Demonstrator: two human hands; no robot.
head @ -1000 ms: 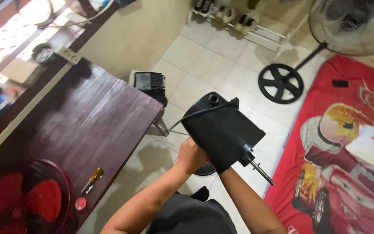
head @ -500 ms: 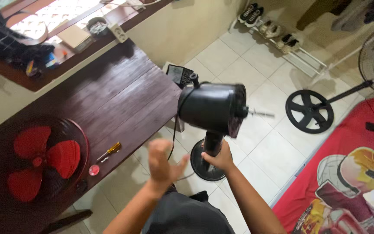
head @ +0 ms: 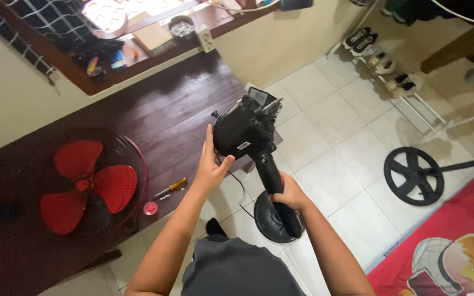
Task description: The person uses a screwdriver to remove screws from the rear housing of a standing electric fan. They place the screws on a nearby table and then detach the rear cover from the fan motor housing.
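Note:
A black fan motor housing (head: pixel 241 131) on a short black stem with a round base (head: pixel 274 222) is held over the tiled floor beside a dark wooden table (head: pixel 165 118). My right hand (head: pixel 291 193) grips the stem low down. My left hand (head: pixel 213 167) lies flat against the side of the housing, fingers stretched upward. A thin black cord hangs from the housing toward the floor. On the table lie red fan blades (head: pixel 86 183) inside a dark grille, a yellow-handled screwdriver (head: pixel 172 187) and a small red cap (head: pixel 150 208).
A second fan's round black base (head: pixel 413 175) stands on the tiles at right, by a red cartoon-print mattress (head: pixel 448 257). A white shoe rack (head: pixel 393 82) with several shoes lines the far wall. A cluttered window ledge (head: pixel 154 38) runs above the table.
The fan body has swung left toward the table and turned its shaft away from me. My left hand, free and open half a second ago, now rests on the housing. My view has panned left.

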